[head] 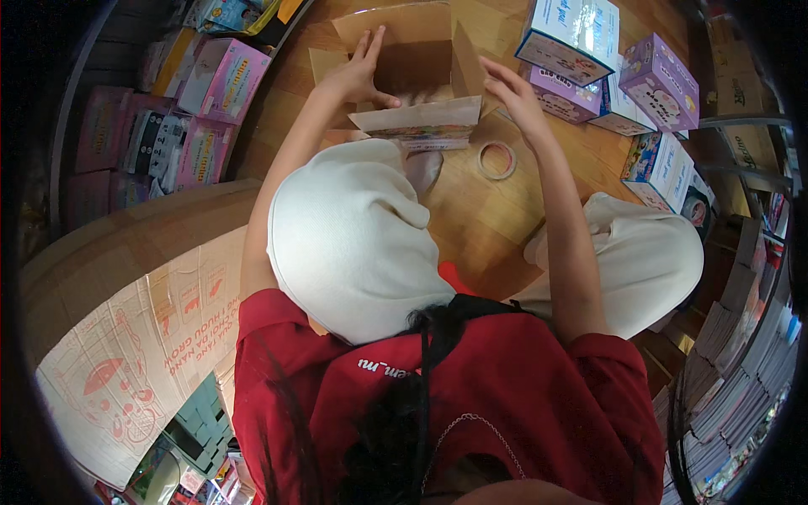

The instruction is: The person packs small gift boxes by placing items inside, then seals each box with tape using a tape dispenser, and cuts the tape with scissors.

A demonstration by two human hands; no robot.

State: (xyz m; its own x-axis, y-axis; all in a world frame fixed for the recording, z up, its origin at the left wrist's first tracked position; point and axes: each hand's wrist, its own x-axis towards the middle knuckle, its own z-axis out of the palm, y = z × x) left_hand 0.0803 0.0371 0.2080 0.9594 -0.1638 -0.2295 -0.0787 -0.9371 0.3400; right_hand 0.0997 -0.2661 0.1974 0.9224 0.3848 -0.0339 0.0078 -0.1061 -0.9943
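Note:
An opened cardboard box stands on the wooden floor before me, its flaps spread out. My left hand is at the box's left side, fingers spread, with the thumb near the front flap. Whether it grips the cardboard I cannot tell. My right hand is just right of the box, its fingers apart, beside the right flap, with nothing seen in it. A roll of tape lies flat on the floor between the box and my right forearm. The inside of the box is partly hidden by the front flap.
Printed white-and-blue boxes and purple boxes are stacked at the right. Pink boxes fill a shelf at the left. A large cardboard carton stands at my left side. Stacks of paper goods line the far right.

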